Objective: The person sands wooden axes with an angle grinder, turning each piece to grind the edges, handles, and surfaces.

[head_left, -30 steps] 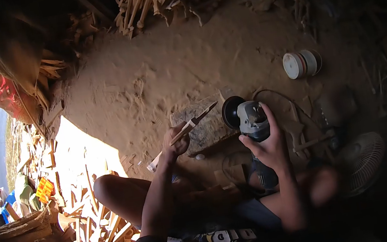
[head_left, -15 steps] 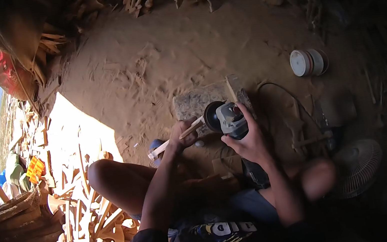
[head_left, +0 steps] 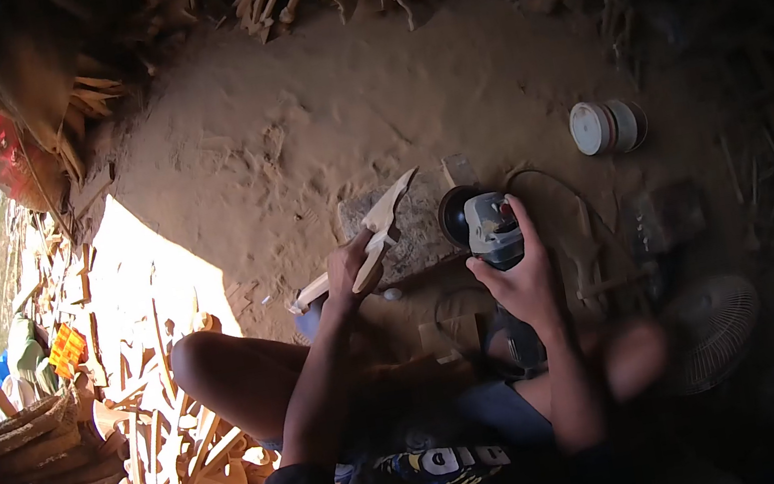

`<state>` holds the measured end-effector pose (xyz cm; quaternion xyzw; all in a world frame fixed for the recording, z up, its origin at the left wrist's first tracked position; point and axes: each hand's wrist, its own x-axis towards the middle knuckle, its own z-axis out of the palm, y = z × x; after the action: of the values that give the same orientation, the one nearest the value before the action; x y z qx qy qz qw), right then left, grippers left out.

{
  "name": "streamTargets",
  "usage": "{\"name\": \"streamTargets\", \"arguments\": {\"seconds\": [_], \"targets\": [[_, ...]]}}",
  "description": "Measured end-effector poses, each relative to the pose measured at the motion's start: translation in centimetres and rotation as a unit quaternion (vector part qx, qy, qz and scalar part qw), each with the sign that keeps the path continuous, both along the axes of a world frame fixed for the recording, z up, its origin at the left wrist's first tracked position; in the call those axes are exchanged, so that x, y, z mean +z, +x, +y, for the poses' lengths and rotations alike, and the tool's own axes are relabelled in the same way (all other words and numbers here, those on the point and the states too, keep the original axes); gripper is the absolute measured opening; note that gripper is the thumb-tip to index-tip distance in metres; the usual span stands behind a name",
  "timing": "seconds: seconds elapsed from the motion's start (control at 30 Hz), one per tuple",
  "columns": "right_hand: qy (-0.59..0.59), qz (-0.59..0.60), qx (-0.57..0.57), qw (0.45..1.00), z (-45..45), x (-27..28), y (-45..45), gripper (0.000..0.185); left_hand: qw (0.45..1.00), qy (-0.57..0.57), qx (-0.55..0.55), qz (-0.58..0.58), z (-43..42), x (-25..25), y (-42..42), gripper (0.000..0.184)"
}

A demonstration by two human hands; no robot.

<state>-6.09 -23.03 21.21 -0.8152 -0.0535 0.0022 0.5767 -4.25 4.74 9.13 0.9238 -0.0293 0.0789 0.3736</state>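
Observation:
My left hand is closed around a pale carved wooden piece, whose pointed blade-like end tilts up and away from me. More pale wood sticks out below that hand, toward my knee. In my right hand is an angle grinder, gripped round its body with the fingers along its side. The grinder's dark round disc faces left, apart from the wood. Beneath both lies a worn flat block on the dusty ground.
A heap of pale wooden pieces lies in sunlight left of my knee. A white tub rests on its side at right. A fan stands by my right knee. The cable curves across the ground beyond the grinder.
The wooden piece has come away from the disc and turned, so its pointed end now shows. My left hand has shifted slightly left, and the grinder has moved right.

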Motion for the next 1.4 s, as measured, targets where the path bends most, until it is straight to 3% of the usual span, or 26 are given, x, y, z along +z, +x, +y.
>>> {"name": "streamTargets", "arguments": {"seconds": [0.1,0.2,0.27,0.37,0.5,0.53,0.6,0.67,0.77,0.8,1.1,1.2,1.4], "targets": [[0.051,0.015,-0.038,0.998,-0.7,2.0,0.3,0.089,0.987,-0.149,0.016,-0.054,0.7,1.6,1.2,0.018],[-0.024,-0.065,-0.083,0.994,-2.2,1.7,0.8,0.090,0.948,-0.284,-0.134,-0.052,1.8,4.5,1.9,0.034],[-0.011,-0.048,-0.101,0.994,-2.3,3.3,0.9,0.090,0.914,-0.374,-0.145,0.064,2.2,6.1,1.1,0.047],[-0.048,-0.076,-0.131,0.987,-3.1,3.2,0.8,0.090,0.856,-0.498,-0.126,0.054,1.2,8.7,0.5,0.048],[0.011,-0.059,-0.130,0.990,-3.4,3.6,0.8,0.090,0.948,-0.302,-0.102,0.019,2.6,8.5,2.5,0.037],[0.035,-0.053,-0.120,0.991,-3.4,3.7,0.9,0.090,0.991,-0.112,0.025,0.067,2.1,9.5,3.1,0.019],[0.069,-0.049,-0.103,0.991,-3.5,4.0,0.8,0.090,0.986,-0.015,0.016,-0.163,1.9,8.7,4.1,0.015],[0.079,-0.049,-0.093,0.991,-3.3,4.3,0.7,0.091,0.934,0.122,0.020,-0.335,2.2,8.1,5.2,0.016],[0.173,-0.006,-0.040,0.984,-2.3,5.5,0.3,0.087,0.944,0.246,0.007,-0.220,3.7,7.5,4.6,0.013],[0.204,0.033,-0.026,0.978,-2.0,5.4,0.1,0.083,0.934,0.252,0.008,-0.252,3.5,8.1,4.4,0.011],[0.217,0.023,0.044,0.975,0.3,4.4,-0.5,0.087,0.925,0.295,0.009,-0.240,2.6,8.6,2.9,0.010],[0.197,0.012,0.059,0.978,0.5,4.5,-0.5,0.088,0.901,0.281,-0.008,-0.331,2.6,8.5,3.2,0.021],[0.202,-0.003,0.072,0.977,0.4,4.5,-0.6,0.088,0.906,0.319,-0.019,-0.278,2.2,10.0,2.8,0.019]]}}
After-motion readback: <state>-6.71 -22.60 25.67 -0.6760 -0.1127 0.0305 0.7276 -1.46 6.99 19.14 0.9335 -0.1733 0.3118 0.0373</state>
